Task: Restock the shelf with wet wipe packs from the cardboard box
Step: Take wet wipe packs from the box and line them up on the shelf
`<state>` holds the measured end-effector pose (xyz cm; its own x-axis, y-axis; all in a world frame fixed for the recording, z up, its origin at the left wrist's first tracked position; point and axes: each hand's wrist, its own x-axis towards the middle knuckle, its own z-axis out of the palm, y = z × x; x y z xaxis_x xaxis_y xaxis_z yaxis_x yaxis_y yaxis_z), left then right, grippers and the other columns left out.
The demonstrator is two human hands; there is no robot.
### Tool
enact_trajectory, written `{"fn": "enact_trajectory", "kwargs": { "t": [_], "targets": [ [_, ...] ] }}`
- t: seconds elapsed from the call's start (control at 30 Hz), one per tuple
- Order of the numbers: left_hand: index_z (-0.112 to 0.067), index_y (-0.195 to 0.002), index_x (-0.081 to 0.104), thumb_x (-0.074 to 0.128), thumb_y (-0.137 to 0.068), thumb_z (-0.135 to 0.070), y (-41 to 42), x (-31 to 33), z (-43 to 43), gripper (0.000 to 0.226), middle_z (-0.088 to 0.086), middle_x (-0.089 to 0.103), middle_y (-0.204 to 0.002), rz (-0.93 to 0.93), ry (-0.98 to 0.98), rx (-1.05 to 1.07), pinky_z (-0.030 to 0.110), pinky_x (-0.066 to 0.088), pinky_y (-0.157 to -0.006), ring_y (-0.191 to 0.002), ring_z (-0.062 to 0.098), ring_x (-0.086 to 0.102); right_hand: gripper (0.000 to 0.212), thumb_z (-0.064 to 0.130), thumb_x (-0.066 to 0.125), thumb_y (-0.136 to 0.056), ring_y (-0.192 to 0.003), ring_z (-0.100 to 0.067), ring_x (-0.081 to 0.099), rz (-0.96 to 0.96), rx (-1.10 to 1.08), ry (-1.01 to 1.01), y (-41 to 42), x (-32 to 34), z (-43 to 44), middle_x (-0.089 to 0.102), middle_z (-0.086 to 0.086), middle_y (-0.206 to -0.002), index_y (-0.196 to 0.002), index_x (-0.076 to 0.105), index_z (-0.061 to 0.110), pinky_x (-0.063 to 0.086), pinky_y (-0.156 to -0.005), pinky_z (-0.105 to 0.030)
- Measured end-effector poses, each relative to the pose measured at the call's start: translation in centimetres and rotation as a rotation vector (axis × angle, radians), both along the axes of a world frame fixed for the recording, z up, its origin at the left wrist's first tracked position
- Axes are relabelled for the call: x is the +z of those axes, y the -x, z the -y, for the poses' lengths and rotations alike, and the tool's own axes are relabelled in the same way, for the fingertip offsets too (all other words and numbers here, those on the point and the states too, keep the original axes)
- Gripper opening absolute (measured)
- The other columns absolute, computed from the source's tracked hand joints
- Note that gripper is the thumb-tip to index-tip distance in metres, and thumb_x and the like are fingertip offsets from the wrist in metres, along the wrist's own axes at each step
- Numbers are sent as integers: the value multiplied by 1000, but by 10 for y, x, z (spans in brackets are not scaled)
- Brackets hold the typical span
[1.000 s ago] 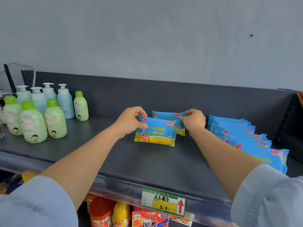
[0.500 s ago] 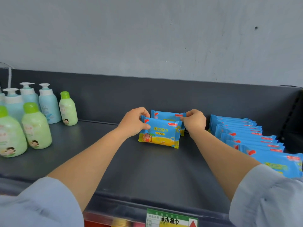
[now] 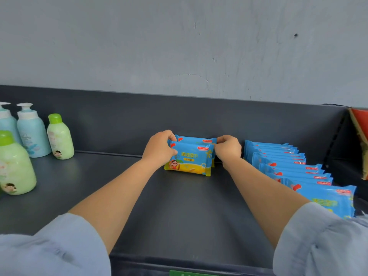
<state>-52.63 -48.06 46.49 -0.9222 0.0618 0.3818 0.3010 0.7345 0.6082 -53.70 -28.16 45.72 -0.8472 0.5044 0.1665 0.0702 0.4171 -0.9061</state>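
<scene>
Bottom edge: a green label point(image 3: 191, 273) on the shelf lip, cut off, print unreadable. Both sleeves, left sleeve point(image 3: 49, 250) and right sleeve point(image 3: 322, 242), fill the lower corners and run out of frame.

Lower right: the right sleeve hides part of the nearest pack in a row of blue packs point(image 3: 288, 166). They stand one behind another, faces toward the camera, and the line recedes toward the middle right. Only the top edges of the rear ones show.

Left edge: a large green bottle point(image 3: 14, 166), cropped. Behind it are blue pump bottles point(image 3: 31, 132), one half out of frame, and a small green bottle point(image 3: 59, 138).

Centre, far back on the dark shelf point(image 3: 179, 216): a pair of wet wipe packs point(image 3: 191, 160) stands on its long lower edges. The long axis runs left to right, parallel to the back panel point(image 3: 179, 116), with the printed face toward the camera, yellow band down. The rear pack shows only its top strip.

The left hand point(image 3: 159, 149) grips the pair's left end — thumb on the front face, fingers curled over the top. The right hand point(image 3: 229, 148) pinches the upper right corners. Which pack each fingertip touches is hard to tell.

Right edge: a red object with a brown edge point(image 3: 360, 136), cut off, unidentifiable. Grey wall point(image 3: 179, 46) beyond.
</scene>
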Motion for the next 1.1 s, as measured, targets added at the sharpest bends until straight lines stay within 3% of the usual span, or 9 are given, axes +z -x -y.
{"fn": "enact_trajectory", "kwargs": {
  "t": [0.13, 0.4, 0.6, 0.8, 0.93, 1.1],
  "targets": [
    [-20, -104, 55, 70, -84, -10, 7, -3, -7, 27, 2, 52, -115, -39, 40, 21, 29, 55, -77, -95, 13, 53, 26, 6, 49, -92, -96, -19, 64, 20, 20, 98, 2, 1, -1, 65, -7, -111, -112, 63, 15, 48, -55, -24],
    [-18, -116, 50, 73, -81, -10, 17, -9, -21, 42, 2, 48, -117, -61, 104, 27, 24, 45, -73, -97, 11, 47, 30, 3, 47, -94, -102, -18, 63, 38, 60, 159, 6, 0, -3, 64, -7, -114, -117, 61, 15, 55, -72, -29],
    [-17, -116, 47, 71, -83, -11, 23, -11, -27, 41, 4, 46, -116, -122, 153, 52, 25, 45, -73, -95, 12, 48, 31, 4, 45, -95, -102, -16, 61, 6, 54, 123, 4, 1, -1, 62, -6, -118, -121, 59, 15, 43, -53, -20],
    [-16, -118, 45, 70, -84, -10, 25, -18, -27, 43, 4, 43, -119, -152, 190, 33, 25, 50, -74, -101, 16, 53, 35, 8, 56, -91, -99, -13, 58, -42, 76, -128, -6, -1, 0, 60, -5, -119, -125, 50, 15, 48, -58, -19],
    [-16, -119, 45, 70, -84, -12, 25, -17, -26, 44, 5, 40, -121, -152, 196, 29, 23, 49, -73, -102, 16, 54, 43, 10, 62, -88, -107, -16, 60, -58, 130, -329, -8, -2, -1, 59, -3, -122, -128, 47, 18, 57, -78, -30],
    [-16, -119, 44, 71, -83, -10, 22, -18, -27, 45, 5, 35, -122, -154, 226, 30, 26, 54, -71, -96, 15, 54, 47, 14, 62, -88, -108, -17, 57, -51, 136, -589, -13, -3, -2, 55, -4, -124, -131, 44, 18, 51, -76, -26]
  ]
}}
